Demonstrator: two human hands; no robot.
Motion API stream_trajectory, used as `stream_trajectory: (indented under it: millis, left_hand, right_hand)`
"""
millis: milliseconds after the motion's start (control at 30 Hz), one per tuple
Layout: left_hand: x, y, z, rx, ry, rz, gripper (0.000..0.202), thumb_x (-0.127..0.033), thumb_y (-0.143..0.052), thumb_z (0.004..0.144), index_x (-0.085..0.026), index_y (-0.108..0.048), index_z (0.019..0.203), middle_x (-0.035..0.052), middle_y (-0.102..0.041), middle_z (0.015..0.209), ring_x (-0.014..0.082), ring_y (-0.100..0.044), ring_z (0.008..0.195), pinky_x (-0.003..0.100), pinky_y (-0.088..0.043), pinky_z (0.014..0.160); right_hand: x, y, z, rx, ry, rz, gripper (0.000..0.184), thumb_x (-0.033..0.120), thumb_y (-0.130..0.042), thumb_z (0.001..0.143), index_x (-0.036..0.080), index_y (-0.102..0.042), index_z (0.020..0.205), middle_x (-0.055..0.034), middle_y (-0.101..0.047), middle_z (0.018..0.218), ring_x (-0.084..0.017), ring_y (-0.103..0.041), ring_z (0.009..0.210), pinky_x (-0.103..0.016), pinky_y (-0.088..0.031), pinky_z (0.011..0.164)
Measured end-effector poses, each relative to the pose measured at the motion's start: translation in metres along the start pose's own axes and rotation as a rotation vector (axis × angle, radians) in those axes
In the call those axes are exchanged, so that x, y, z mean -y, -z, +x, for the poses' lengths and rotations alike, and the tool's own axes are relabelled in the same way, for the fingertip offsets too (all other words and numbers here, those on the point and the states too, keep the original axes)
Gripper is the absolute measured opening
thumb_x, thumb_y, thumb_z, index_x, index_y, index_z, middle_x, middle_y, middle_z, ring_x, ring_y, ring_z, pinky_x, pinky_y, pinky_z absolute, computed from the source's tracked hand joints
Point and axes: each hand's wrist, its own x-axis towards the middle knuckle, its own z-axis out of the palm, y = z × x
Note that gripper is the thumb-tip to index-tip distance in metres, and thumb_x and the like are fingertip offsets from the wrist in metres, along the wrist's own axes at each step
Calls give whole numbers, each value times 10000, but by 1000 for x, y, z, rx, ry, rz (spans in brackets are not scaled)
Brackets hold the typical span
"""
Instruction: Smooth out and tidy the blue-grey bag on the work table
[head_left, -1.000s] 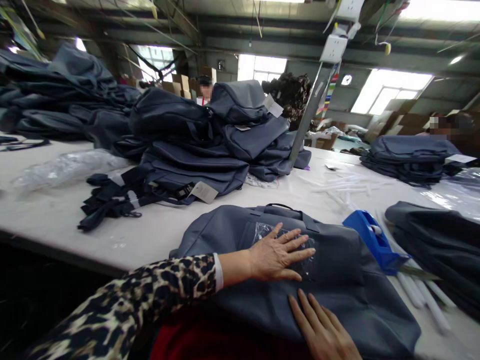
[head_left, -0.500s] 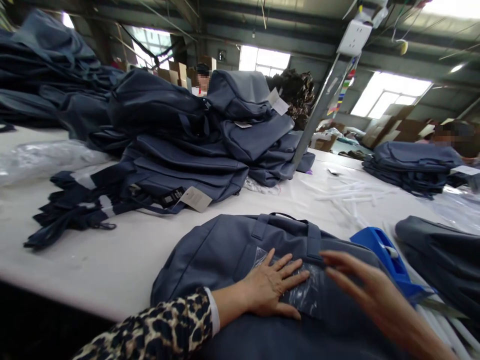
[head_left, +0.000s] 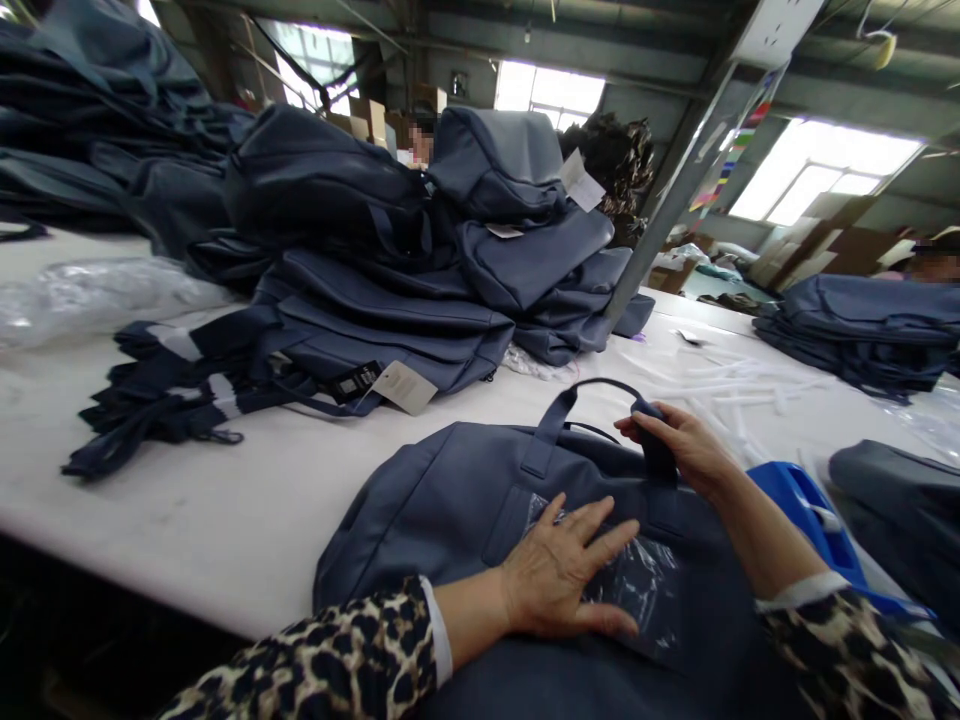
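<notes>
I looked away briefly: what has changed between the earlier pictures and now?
The right hand came off the bag's face, moved up and took hold of the handle, which now stands raised. The left hand stayed spread over the clear plastic.

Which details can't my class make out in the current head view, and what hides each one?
In the head view:
Clear plastic: partly covered by the left hand.
Handle: the part gripped by the right hand is hidden.
Nearest bag: near side cut off by the bottom edge.
Blue holder: partly behind the right arm.
Pale tag: print too small to read.
</notes>
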Motion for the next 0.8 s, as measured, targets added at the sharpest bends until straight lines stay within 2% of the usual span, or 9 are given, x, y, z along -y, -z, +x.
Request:
stream_trajectory:
  millis: [100,167,267,400,533,700,800]
  left_hand:
    - [0,-3,3,-93,163,75,601,-564,-452,997,-194,-414,1469,128,-556,1409,292,-487,1300,553,-270,1172]
    - [0,-4,5,-95,191,130,456,-497,-526,982,-188,-547,1318,100,-626,1247,290,-528,1182,537,-312,1128]
    - [0,-4,6,-90,186,166,377,-496,-603,937,-193,-608,1161,81,-620,1158,287,-522,1118,505,-348,1084]
    - [1,-3,5,-95,179,182,365,-486,-619,921,-193,-594,1138,73,-599,1175,286,-499,1156,515,-284,1129]
    - [1,-1,5,-77,192,161,413,-527,-618,904,-185,-588,1135,81,-605,1137,290,-507,1116,503,-316,1094]
    - [1,4,6,-57,207,167,393,-537,-642,883,-184,-625,1055,80,-600,1065,291,-504,1071,472,-367,1025]
    - [2,5,7,-40,221,161,395,-535,-654,877,-179,-626,1046,85,-592,1116,288,-498,1087,466,-368,1026]
  right_hand:
    - [24,-13,-34,94,148,60,400,579,-556,923,205,-592,1061,-77,-723,1006,-199,-682,841,-359,-536,832]
    - [27,-26,-51,202,211,61,392,556,-554,939,208,-570,1118,-38,-712,908,-174,-657,714,-348,-537,758]
    - [13,-42,-63,259,259,-118,329,505,-461,989,212,-585,1074,-18,-668,862,-169,-629,743,-320,-508,739]
    - [-7,-45,-58,304,290,-360,266,418,-552,923,204,-639,791,-22,-612,830,-176,-572,778,-314,-436,740]
    - [-12,-41,-53,335,233,-371,156,304,-583,865,200,-648,961,28,-575,717,-153,-533,681,-286,-405,659]
    - [-17,-45,-50,363,222,-398,85,271,-596,826,194,-614,797,39,-548,687,-142,-485,665,-276,-368,632]
    - [-19,-45,-49,367,220,-400,125,292,-567,847,192,-642,838,22,-595,738,-153,-515,703,-285,-385,673]
